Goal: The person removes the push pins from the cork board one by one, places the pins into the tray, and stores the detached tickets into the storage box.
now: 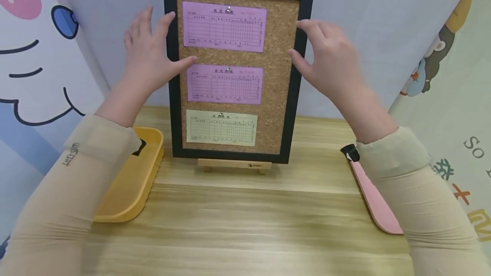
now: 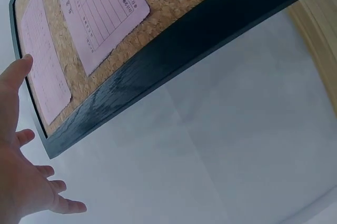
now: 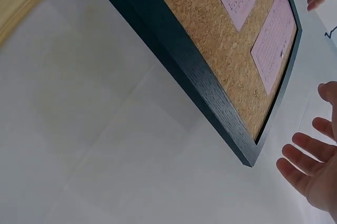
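A cork board (image 1: 280,110) in a black frame stands upright on a small wooden stand (image 1: 234,164). Two purple printed slips (image 1: 224,27) and, below them, one pale yellow-green slip (image 1: 221,127) are fixed to the cork, each with a small shiny pin near its top. My left hand (image 1: 147,52) is spread in front of the frame's left side, thumb over the board's edge. By the upper right side is my right hand (image 1: 331,56), fingers apart. Both wrist views show the left hand (image 2: 21,171) and right hand (image 3: 316,166) with nothing in them, beside the frame's upper corners.
A yellow tray (image 1: 153,156) with a black item partly visible lies on the wooden table (image 1: 245,225) at left, half behind my left sleeve. At right, a pink flat object (image 1: 376,199) with a black end lies partly under my right forearm. White cloth hangs behind.
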`<move>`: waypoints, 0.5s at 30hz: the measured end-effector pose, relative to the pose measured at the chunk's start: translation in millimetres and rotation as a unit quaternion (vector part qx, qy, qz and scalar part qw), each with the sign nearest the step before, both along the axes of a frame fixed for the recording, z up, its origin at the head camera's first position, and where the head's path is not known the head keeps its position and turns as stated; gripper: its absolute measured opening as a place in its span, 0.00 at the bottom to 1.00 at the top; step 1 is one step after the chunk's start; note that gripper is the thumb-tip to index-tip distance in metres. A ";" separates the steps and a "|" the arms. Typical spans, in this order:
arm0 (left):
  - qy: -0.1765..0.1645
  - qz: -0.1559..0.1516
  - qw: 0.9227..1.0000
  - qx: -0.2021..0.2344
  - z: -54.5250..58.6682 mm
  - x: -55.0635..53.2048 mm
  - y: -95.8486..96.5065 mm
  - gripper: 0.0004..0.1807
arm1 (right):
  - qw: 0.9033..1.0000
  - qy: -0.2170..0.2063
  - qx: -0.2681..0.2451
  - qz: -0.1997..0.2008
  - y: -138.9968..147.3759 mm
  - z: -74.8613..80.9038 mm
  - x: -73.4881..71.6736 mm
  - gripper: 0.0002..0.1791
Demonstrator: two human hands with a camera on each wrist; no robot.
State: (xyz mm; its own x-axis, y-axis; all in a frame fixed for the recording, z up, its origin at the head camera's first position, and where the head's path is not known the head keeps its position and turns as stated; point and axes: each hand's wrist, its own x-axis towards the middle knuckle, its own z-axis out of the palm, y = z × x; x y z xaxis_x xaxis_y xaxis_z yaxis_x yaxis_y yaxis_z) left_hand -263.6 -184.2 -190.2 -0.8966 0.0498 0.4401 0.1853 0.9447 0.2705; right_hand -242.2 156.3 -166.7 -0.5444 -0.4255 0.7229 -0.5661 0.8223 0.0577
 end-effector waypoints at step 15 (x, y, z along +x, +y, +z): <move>-0.005 -0.001 0.999 0.036 15.1 -32.4 12.7 0.49 | 0.998 -0.065 0.011 0.011 -58.3 21.1 -37.1 0.26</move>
State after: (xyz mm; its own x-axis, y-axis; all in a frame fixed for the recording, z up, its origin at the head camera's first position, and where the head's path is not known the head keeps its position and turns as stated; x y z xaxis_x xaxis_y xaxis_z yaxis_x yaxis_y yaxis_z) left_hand -296.0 -171.5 -175.1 -0.9009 0.0205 0.4336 0.1846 0.9221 0.3400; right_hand -279.3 98.0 -145.7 -0.6226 -0.4534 0.6379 -0.5883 0.8086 0.0006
